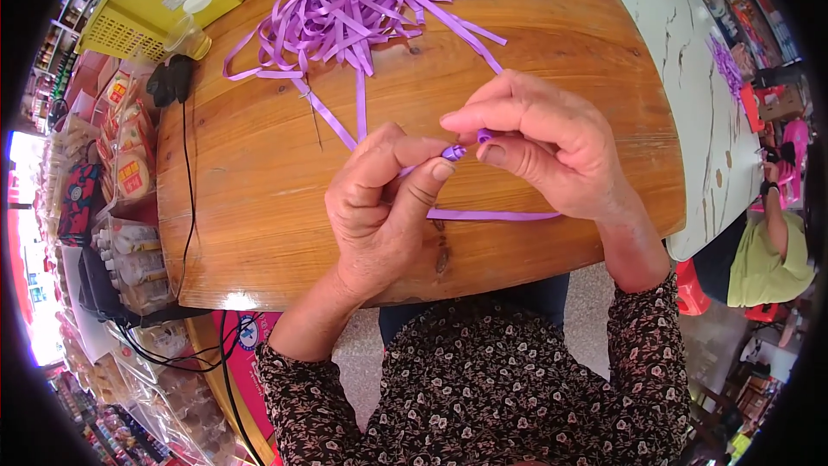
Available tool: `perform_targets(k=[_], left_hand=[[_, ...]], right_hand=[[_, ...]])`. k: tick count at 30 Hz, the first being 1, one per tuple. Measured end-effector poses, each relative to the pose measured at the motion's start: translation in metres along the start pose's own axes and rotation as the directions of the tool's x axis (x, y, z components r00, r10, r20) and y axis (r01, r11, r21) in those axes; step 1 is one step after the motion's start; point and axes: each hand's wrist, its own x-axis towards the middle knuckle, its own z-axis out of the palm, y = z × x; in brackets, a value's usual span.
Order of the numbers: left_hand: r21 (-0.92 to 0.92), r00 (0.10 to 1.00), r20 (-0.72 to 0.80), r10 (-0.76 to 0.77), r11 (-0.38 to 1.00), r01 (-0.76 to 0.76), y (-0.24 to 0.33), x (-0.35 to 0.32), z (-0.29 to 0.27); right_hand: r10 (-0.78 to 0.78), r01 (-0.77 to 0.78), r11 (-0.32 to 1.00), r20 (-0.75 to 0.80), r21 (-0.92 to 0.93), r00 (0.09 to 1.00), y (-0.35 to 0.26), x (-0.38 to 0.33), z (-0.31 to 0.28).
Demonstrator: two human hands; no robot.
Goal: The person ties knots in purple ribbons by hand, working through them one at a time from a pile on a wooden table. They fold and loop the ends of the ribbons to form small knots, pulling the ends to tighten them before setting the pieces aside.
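The thin purple plastic ribbon strip [454, 153] sits between your two hands, rolled into a tiny curl at its end. Your left hand [379, 207] pinches the curl with thumb and finger. Your right hand [543, 151] pinches the bit beside it. The strip looks light, soft and bendy, maybe slippery, so hold it close to the curl. Its tail lies flat under your hands on the round wooden table [259, 207]. Past your fingers is a big heap of purple ribbon strips [362, 0].
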Motion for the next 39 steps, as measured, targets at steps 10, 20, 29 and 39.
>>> perform_targets(k=[10, 20, 29, 39], left_hand=[[-0.042, 0.992, -0.066, -0.104, 0.994, 0.102, 0.004, 0.000, -0.005], [-0.023, 0.997, -0.066, -0.046, 0.999, 0.045, -0.001, -0.001, -0.005], [0.002, 0.998, -0.059, -0.037, 0.999, 0.038, 0.001, 0.001, -0.004], [0.024, 0.999, -0.042, 0.000, 1.000, 0.001, 0.001, 0.001, -0.004]], right_hand=[[0.100, -0.072, 0.981, -0.150, 0.180, 0.984, 0.003, -0.008, 0.008], [-0.043, 0.042, 0.999, -0.093, -0.017, 0.995, 0.006, -0.001, 0.006], [-0.056, 0.050, 0.997, -0.101, -0.064, 0.993, 0.006, -0.001, 0.006], [-0.066, 0.064, 0.998, -0.086, -0.029, 0.994, 0.006, -0.002, 0.011]])
